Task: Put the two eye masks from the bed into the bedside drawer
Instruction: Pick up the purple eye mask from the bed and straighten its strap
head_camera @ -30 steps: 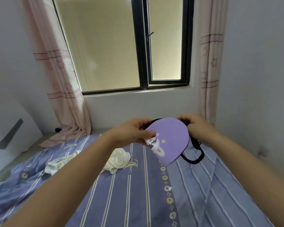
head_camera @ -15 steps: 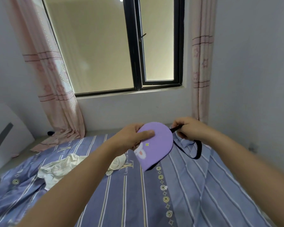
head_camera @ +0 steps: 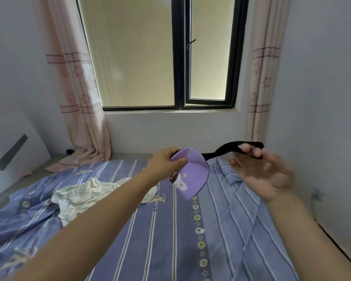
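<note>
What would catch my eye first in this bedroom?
The purple mask, gripped by the left hand in mid-air over the striped bed, its black strap pulled taut to the right hand. Behind stands a tall dark-framed window between pink curtains, and a crumpled white cloth lies on the bed's left.

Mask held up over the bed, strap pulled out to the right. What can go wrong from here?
1. The black strap is stretched between the purple eye mask and the right hand, whose hold is too blurred to judge; it may slip off and snap back.
2. The left hand only pinches the mask's upper edge, so the pull might tug it free onto the bed.
3. No second mask or drawer is in view; one may get overlooked.
</note>
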`<action>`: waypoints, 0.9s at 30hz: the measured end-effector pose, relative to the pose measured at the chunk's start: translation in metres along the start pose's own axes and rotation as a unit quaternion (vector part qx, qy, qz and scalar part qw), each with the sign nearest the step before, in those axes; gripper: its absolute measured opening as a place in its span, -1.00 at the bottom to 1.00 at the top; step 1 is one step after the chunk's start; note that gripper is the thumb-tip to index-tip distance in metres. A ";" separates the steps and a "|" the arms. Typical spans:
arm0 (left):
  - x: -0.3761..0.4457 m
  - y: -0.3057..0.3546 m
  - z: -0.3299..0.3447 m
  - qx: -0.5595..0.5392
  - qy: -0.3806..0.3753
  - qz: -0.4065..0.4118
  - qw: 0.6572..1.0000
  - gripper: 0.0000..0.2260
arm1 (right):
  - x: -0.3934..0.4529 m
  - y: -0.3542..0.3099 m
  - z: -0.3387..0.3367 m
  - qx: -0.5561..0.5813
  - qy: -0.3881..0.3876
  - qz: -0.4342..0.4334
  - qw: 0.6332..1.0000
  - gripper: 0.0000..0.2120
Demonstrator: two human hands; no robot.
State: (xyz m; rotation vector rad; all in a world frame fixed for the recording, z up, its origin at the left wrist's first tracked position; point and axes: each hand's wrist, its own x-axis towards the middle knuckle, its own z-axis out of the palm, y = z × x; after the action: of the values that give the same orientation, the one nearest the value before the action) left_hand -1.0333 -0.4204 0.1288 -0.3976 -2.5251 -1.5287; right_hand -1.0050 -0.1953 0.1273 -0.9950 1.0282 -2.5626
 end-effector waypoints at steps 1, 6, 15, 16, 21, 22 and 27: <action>-0.002 -0.001 0.006 0.012 0.003 0.017 1.000 -0.91 | 0.005 -0.001 0.006 0.009 0.013 -0.036 0.999 -0.81; -0.014 -0.003 0.017 0.063 -0.094 0.080 0.990 -0.67 | 0.032 -0.011 -0.008 -0.332 0.262 -0.111 0.899 -0.55; -0.015 -0.005 0.007 0.104 0.016 0.095 0.990 -0.70 | 0.019 -0.004 -0.026 -0.772 0.034 0.278 0.571 -0.83; -0.016 -0.008 0.006 0.068 0.031 0.084 0.994 -0.69 | 0.014 -0.001 -0.023 -0.742 0.005 0.299 0.600 -0.89; -0.021 -0.015 0.023 -0.114 0.022 0.037 0.993 -0.69 | 0.001 0.025 -0.010 -0.560 0.123 0.148 0.806 -0.82; -0.022 -0.018 0.029 -0.155 0.010 0.028 0.987 -0.71 | 0.000 0.030 -0.012 -0.537 0.146 0.115 0.823 -0.80; -0.025 -0.028 0.046 -0.381 -0.028 0.002 0.924 -0.77 | -0.009 0.041 -0.019 -0.543 0.195 0.090 0.812 -0.95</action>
State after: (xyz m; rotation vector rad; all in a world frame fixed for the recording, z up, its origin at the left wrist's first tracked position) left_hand -1.0177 -0.3958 0.0775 -0.5339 -1.8441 -2.4809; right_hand -1.0135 -0.2112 0.0851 -0.4312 2.6836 -1.9070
